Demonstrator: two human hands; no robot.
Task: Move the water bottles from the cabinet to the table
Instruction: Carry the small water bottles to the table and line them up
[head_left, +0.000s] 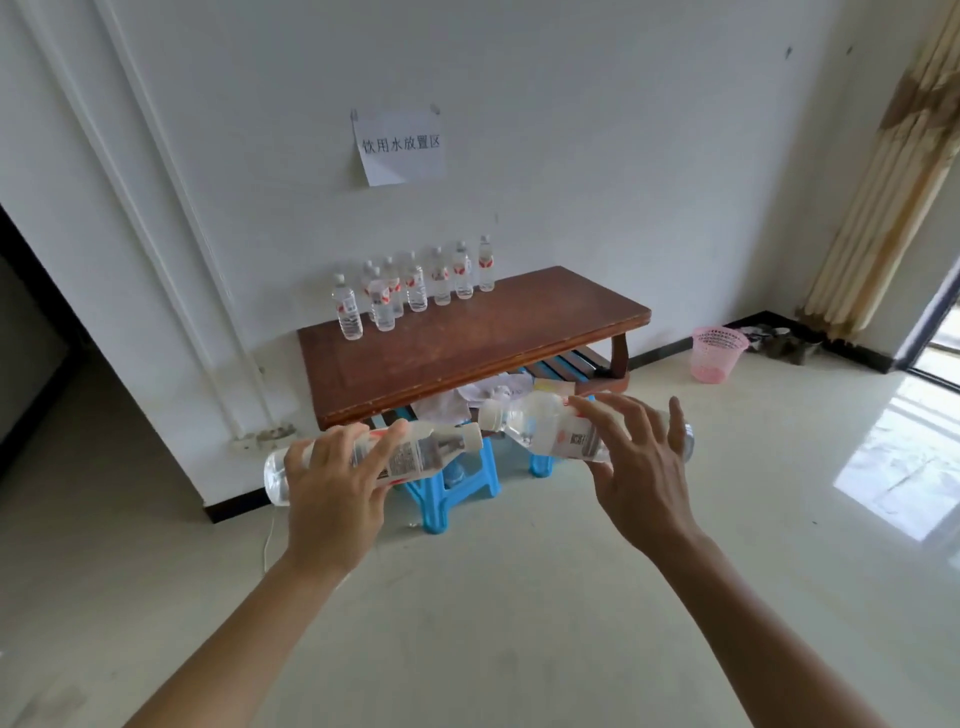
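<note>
Head view. The left hand (332, 483) is wrapped round the left bottle (415, 454), fingers curled over the label. The bottle lies roughly level, with its cap pointing inward and its base jutting out to the left. The right hand (644, 467) holds the right bottle (540, 431) more loosely: the thumb is beneath and the fingers are spread across the top. Its cap also points inward, and the two caps are near each other but apart. Both bottles are in the air above the floor (519, 597), in front of the near edge of the tabletop (493, 338).

At the back left of the tabletop a group of standing bottles (415, 288) is upright near the wall, below a paper sign (400, 148). Blue stools (457, 486) stand under the near edge, and a pink basket (719, 353) sits on the floor to the right. The cabinet is out of view.

The step in hand appears to be delivery of this pair. To do it well, each bottle should be turned base-down before it meets the wood and set on bare surface beside the group rather than among it, since a nudge could topple the close-packed bottles. The right hand would probably benefit from a firmer grip before the turn. Each bottle should be released only once it stands steady.
</note>
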